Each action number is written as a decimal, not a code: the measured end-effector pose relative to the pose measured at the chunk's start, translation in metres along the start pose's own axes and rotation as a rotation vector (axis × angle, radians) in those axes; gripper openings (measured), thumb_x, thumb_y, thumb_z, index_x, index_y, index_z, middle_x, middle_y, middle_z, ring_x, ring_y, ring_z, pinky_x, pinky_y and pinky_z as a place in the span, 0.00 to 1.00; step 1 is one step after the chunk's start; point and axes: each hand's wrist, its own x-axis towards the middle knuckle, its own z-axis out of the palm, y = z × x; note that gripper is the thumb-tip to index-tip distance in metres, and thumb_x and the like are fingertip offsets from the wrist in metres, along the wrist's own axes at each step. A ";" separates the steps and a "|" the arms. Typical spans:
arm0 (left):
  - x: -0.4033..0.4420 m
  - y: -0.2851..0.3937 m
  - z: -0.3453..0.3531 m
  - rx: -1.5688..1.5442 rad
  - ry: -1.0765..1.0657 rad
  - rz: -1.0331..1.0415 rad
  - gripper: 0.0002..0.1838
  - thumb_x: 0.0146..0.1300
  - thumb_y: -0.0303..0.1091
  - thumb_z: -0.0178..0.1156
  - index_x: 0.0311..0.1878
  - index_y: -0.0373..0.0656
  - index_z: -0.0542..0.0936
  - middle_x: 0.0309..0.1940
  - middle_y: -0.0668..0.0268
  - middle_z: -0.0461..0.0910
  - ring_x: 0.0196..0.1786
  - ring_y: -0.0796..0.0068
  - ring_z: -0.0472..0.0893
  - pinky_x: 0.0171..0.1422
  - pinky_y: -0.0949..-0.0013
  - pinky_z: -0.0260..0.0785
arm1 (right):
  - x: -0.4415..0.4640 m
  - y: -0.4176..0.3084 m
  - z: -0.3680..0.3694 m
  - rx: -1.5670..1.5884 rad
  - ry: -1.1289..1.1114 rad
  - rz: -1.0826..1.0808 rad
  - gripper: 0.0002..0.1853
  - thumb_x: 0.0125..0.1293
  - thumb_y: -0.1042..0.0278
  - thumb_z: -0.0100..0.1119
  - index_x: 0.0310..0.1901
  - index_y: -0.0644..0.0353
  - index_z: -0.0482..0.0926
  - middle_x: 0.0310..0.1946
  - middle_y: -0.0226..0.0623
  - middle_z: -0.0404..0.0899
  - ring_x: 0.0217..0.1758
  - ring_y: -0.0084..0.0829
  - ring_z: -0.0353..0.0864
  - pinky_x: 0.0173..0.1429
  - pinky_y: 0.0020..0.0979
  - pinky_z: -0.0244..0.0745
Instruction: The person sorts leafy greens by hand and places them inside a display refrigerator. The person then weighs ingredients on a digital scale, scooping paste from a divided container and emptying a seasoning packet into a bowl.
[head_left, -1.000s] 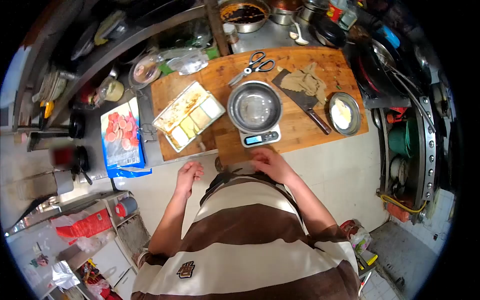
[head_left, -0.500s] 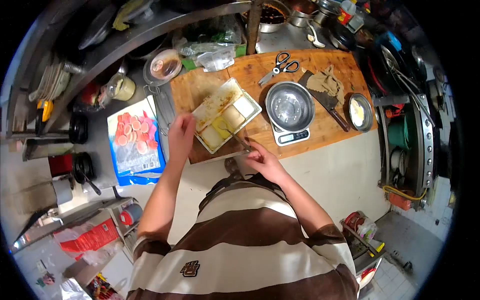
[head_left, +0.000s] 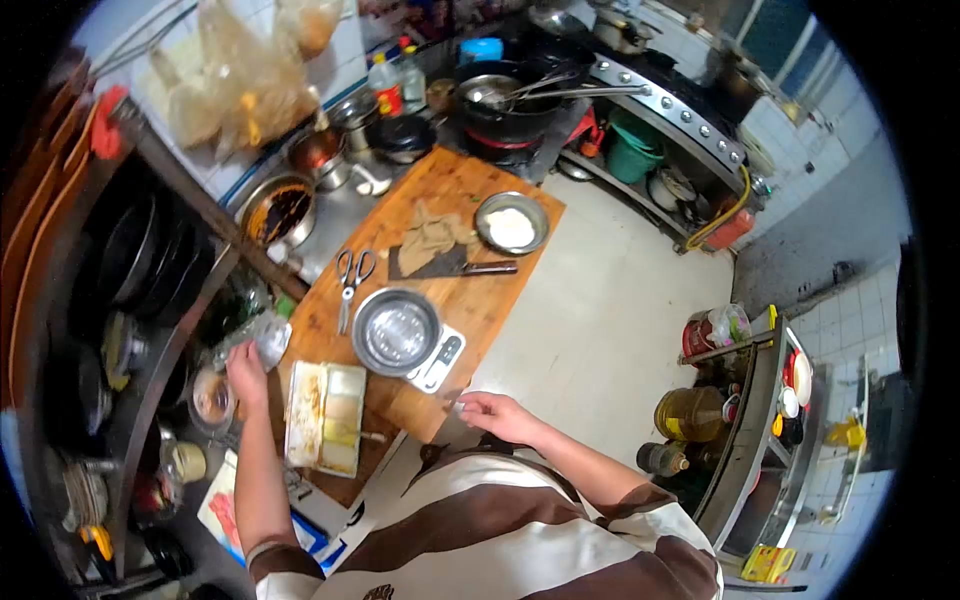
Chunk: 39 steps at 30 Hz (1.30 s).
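Note:
My left hand [head_left: 247, 374] is at the edge of a clear plastic bag [head_left: 268, 338], its fingers loosely bent; contact with the bag is unclear. Close by stands a round plastic tub [head_left: 212, 400]. Over the board's near edge hangs my right hand [head_left: 500, 416], fingers apart, with no held thing visible. Between my hands lies a divided seasoning box [head_left: 345, 382] with its stained lid [head_left: 305, 410] folded back. White and yellow contents fill its compartments, and a spoon [head_left: 372, 436] leans in one. Beyond it, a steel bowl [head_left: 397, 332] sits on a kitchen scale [head_left: 440, 360].
On the wooden board [head_left: 480, 340] are scissors [head_left: 350, 285], a cleaver [head_left: 490, 268], a brown cloth [head_left: 432, 238] and a small metal bowl with white contents [head_left: 512, 225]. A shelf post [head_left: 190, 195] rises at left. The stove [head_left: 660, 100] stands at back right.
The view has turned to the right. My left hand has moved from beside the seasoning box to the plastic bag. My right hand has come away from the spoon, which stays in the box.

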 end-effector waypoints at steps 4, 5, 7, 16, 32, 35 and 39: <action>0.012 0.057 -0.035 -0.103 0.074 0.002 0.10 0.64 0.30 0.52 0.41 0.35 0.79 0.38 0.56 0.78 0.42 0.57 0.77 0.48 0.66 0.68 | 0.025 -0.018 -0.021 0.009 -0.065 -0.065 0.20 0.64 0.64 0.56 0.55 0.64 0.71 0.36 0.33 0.79 0.39 0.20 0.76 0.46 0.22 0.70; 0.016 0.081 -0.050 -0.171 0.084 -0.014 0.10 0.64 0.30 0.52 0.41 0.34 0.78 0.37 0.57 0.78 0.41 0.60 0.77 0.47 0.67 0.68 | 0.032 -0.025 -0.024 0.022 -0.081 -0.080 0.20 0.64 0.63 0.55 0.55 0.64 0.71 0.37 0.33 0.79 0.41 0.20 0.76 0.47 0.21 0.70; 0.014 0.142 -0.084 -0.300 0.100 -0.055 0.09 0.64 0.29 0.52 0.41 0.33 0.78 0.35 0.58 0.77 0.39 0.65 0.76 0.45 0.70 0.67 | 0.049 -0.046 -0.027 0.049 -0.124 -0.105 0.21 0.65 0.62 0.55 0.57 0.63 0.70 0.39 0.33 0.79 0.44 0.22 0.76 0.49 0.19 0.69; -0.046 0.273 -0.096 -0.847 -0.146 -0.477 0.07 0.62 0.27 0.56 0.41 0.34 0.78 0.35 0.69 0.76 0.35 0.85 0.71 0.40 0.79 0.66 | 0.092 -0.085 -0.027 0.841 -0.551 0.068 0.28 0.67 0.56 0.53 0.65 0.49 0.57 0.60 0.27 0.65 0.60 0.29 0.67 0.55 0.38 0.72; -0.327 0.230 -0.046 -0.616 -0.136 -1.093 0.10 0.65 0.33 0.55 0.42 0.36 0.78 0.31 0.68 0.78 0.35 0.81 0.75 0.42 0.78 0.66 | 0.154 -0.077 -0.111 0.308 0.106 -0.084 0.16 0.63 0.67 0.59 0.50 0.60 0.69 0.44 0.31 0.77 0.42 0.21 0.76 0.38 0.24 0.76; -0.444 0.195 -0.021 -0.669 -0.140 -1.279 0.09 0.65 0.33 0.55 0.38 0.36 0.78 0.30 0.68 0.78 0.32 0.80 0.75 0.38 0.77 0.67 | 0.164 -0.072 -0.104 0.240 0.132 -0.121 0.15 0.62 0.67 0.59 0.48 0.61 0.69 0.44 0.31 0.77 0.41 0.19 0.76 0.37 0.23 0.75; -0.461 0.214 -0.027 -0.483 -0.187 -1.335 0.09 0.65 0.33 0.54 0.38 0.36 0.78 0.29 0.67 0.78 0.30 0.79 0.76 0.37 0.75 0.69 | 0.170 -0.074 -0.100 0.293 0.067 -0.108 0.16 0.62 0.67 0.59 0.50 0.59 0.70 0.43 0.31 0.77 0.41 0.19 0.76 0.34 0.22 0.74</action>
